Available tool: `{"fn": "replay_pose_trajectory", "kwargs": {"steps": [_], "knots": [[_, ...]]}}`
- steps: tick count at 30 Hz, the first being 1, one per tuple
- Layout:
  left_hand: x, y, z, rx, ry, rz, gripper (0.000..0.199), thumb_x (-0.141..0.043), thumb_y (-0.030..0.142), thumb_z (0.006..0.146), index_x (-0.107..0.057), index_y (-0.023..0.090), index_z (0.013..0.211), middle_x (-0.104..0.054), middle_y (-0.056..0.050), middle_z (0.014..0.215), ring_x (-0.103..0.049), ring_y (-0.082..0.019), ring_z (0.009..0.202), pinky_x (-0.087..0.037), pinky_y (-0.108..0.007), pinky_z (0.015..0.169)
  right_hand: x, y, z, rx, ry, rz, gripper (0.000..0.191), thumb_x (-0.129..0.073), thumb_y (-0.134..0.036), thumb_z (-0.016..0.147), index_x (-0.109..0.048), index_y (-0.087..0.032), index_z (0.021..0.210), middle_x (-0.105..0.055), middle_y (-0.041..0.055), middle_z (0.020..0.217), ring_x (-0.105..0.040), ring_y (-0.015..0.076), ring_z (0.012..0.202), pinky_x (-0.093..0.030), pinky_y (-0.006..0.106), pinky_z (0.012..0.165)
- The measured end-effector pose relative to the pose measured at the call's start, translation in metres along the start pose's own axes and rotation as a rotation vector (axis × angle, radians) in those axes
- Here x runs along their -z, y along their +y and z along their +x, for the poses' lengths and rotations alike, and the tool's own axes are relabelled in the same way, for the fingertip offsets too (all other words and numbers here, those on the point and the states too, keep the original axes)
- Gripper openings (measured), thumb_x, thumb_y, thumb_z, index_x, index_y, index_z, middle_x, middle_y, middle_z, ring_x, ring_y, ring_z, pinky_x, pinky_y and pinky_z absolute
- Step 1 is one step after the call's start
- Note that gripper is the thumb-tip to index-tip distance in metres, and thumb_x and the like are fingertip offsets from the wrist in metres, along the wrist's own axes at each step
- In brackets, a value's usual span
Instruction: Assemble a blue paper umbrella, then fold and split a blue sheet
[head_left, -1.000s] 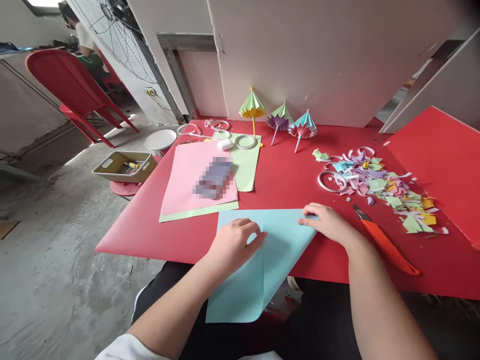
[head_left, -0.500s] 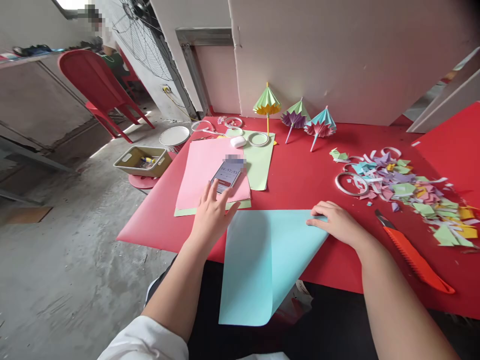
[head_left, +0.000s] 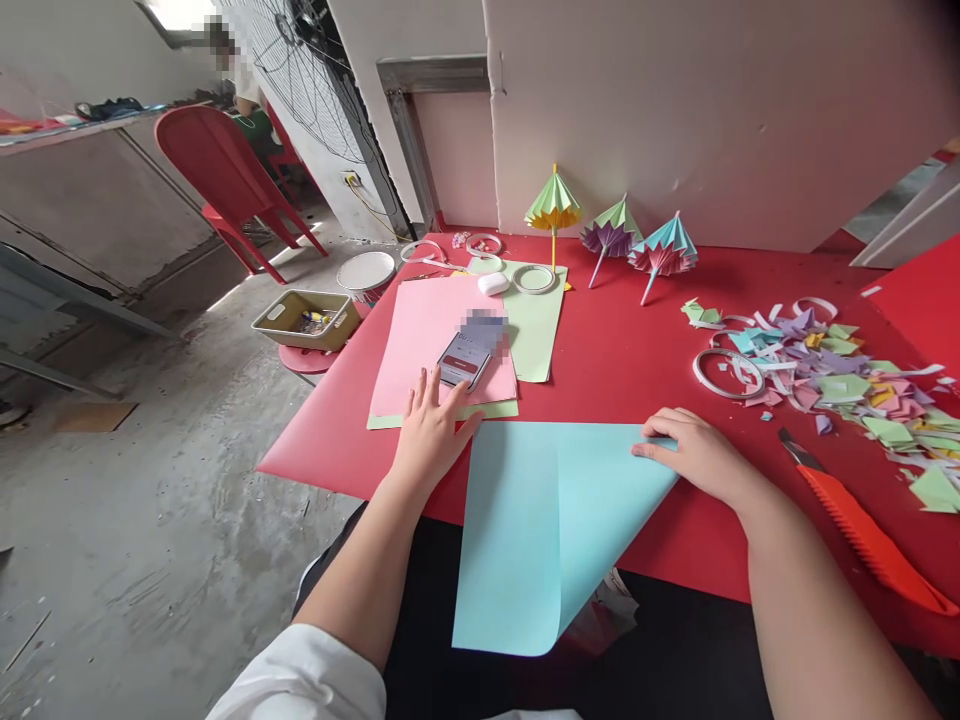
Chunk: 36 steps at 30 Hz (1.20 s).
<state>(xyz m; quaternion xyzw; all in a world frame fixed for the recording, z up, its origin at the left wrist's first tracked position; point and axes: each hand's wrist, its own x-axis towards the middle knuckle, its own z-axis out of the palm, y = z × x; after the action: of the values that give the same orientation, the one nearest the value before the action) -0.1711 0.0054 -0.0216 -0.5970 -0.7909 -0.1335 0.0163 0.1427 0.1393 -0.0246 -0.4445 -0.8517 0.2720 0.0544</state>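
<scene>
Curling over the table edge, the paper (head_left: 517, 530) is pinched at its far corner by the right hand (head_left: 694, 455), the left (head_left: 433, 425) spread beside it.

At far left, light is being let in by a window (head_left: 180, 14); a chair (head_left: 210, 150) is being supported by the grey floor (head_left: 187, 500), and the table (head_left: 600, 350) is being backed by a wall (head_left: 637, 100).

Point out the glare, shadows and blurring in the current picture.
Head view: the window is washed out; a pale sheen covers the left corner of the red table; a soft shadow falls on the blue paper's upper left; blocky pixelation hides the top of the phone; the picture's top right corner is dark.
</scene>
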Motion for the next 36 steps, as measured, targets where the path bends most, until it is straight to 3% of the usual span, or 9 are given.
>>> {"fn": "replay_pose_trajectory", "kwargs": {"steps": [9, 17, 22, 28, 36], "knots": [[0.011, -0.005, 0.003, 0.068, 0.068, -0.127, 0.052, -0.045, 0.046, 0.086, -0.036, 0.024, 0.132, -0.022, -0.013, 0.147, -0.015, -0.031, 0.136, -0.034, -0.049, 0.1, -0.002, 0.002, -0.001, 0.017, 0.011, 0.025, 0.027, -0.055, -0.052, 0.074, -0.055, -0.025, 0.07, -0.058, 0.0013, 0.081, -0.053, 0.0202, 0.083, -0.041, 0.031, 0.069], [0.017, -0.015, 0.021, 0.138, -0.012, -0.163, 0.053, -0.047, 0.048, 0.083, -0.039, 0.023, 0.13, -0.029, -0.013, 0.143, -0.02, -0.03, 0.134, -0.033, -0.046, 0.1, -0.001, 0.001, 0.0, 0.015, 0.019, 0.037, 0.028, -0.055, -0.053, 0.073, -0.056, -0.025, 0.069, -0.058, 0.0012, 0.08, -0.054, 0.0202, 0.08, -0.043, 0.031, 0.069], [0.029, -0.024, 0.057, 0.194, -0.125, -0.273, 0.046, -0.039, 0.046, 0.085, -0.041, 0.03, 0.128, -0.039, -0.006, 0.137, -0.049, -0.027, 0.114, -0.043, -0.04, 0.089, -0.002, 0.0, 0.0, 0.019, 0.017, 0.037, 0.028, -0.055, -0.053, 0.074, -0.055, -0.025, 0.069, -0.059, 0.0017, 0.08, -0.054, 0.0216, 0.083, -0.043, 0.032, 0.07], [0.027, -0.028, 0.096, 0.192, -0.279, -0.387, 0.044, -0.029, 0.029, 0.086, -0.044, 0.03, 0.128, -0.051, -0.006, 0.125, -0.054, -0.022, 0.101, -0.046, -0.032, 0.076, -0.001, 0.0, 0.0, 0.017, 0.021, 0.044, 0.028, -0.054, -0.052, 0.074, -0.055, -0.025, 0.069, -0.058, 0.0018, 0.08, -0.054, 0.0212, 0.082, -0.043, 0.032, 0.069], [0.019, -0.032, 0.094, 0.122, -0.278, -0.353, 0.049, -0.028, 0.021, 0.082, -0.045, 0.029, 0.128, -0.048, -0.004, 0.128, -0.052, -0.021, 0.104, -0.046, -0.029, 0.078, -0.002, 0.002, 0.0, 0.016, 0.016, 0.064, 0.027, -0.054, -0.052, 0.074, -0.055, -0.025, 0.07, -0.058, 0.0022, 0.08, -0.054, 0.0214, 0.083, -0.043, 0.033, 0.07]]}}
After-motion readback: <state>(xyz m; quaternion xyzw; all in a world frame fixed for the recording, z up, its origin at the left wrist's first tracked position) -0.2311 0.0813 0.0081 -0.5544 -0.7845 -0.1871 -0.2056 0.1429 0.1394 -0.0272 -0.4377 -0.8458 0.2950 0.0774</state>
